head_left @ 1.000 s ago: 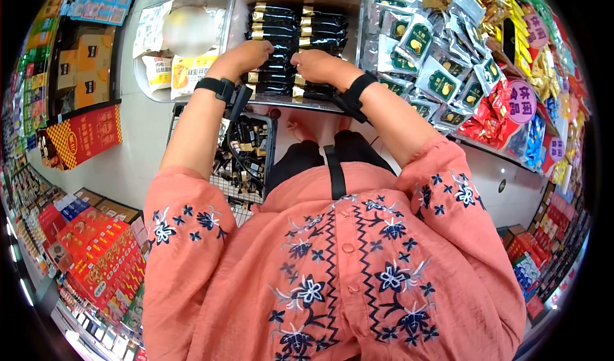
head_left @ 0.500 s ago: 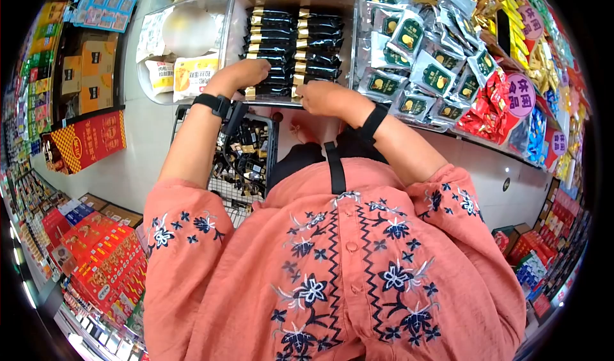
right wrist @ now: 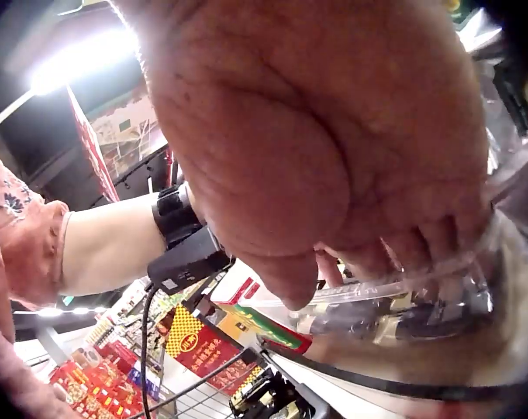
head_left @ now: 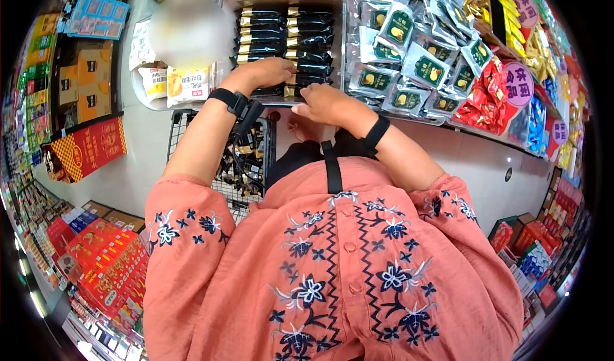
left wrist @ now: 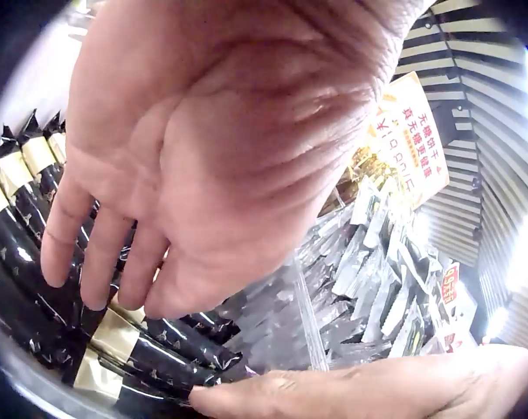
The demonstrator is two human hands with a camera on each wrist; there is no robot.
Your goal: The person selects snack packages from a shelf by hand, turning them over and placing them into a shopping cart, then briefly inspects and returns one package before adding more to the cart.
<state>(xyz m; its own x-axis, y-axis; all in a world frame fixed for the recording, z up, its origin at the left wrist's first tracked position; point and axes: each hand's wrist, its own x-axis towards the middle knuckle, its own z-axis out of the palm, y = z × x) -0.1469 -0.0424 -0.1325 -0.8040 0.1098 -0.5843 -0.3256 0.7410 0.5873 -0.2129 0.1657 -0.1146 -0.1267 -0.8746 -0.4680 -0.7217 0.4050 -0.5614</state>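
Two columns of black packets with gold bands (head_left: 310,43) lie in a clear bin (head_left: 220,73). My left hand (head_left: 259,74) reaches over the near part of the left column, its fingertips by the right column. In the left wrist view, the fingers of this hand (left wrist: 203,157) point down over the packets (left wrist: 155,353), fairly straight. My right hand (head_left: 332,104) is at the bin's near right corner, beside the nearest packets. The right wrist view has this hand (right wrist: 334,131) palm-on, with its fingers over the clear wall (right wrist: 386,284) and partly hidden.
Silver-and-green packets (head_left: 427,67) fill the bin on the right, with red packets (head_left: 486,99) beyond. White-and-yellow packages (head_left: 188,85) lie in the left bin. Below the bins stands a wire cart (head_left: 243,169) holding black and gold packets. Stacked red boxes (head_left: 105,265) are at the lower left.
My left hand has moved right, from the left column's outer side toward the right column. My right hand has come back to the bin's near edge. The view has shifted slightly.
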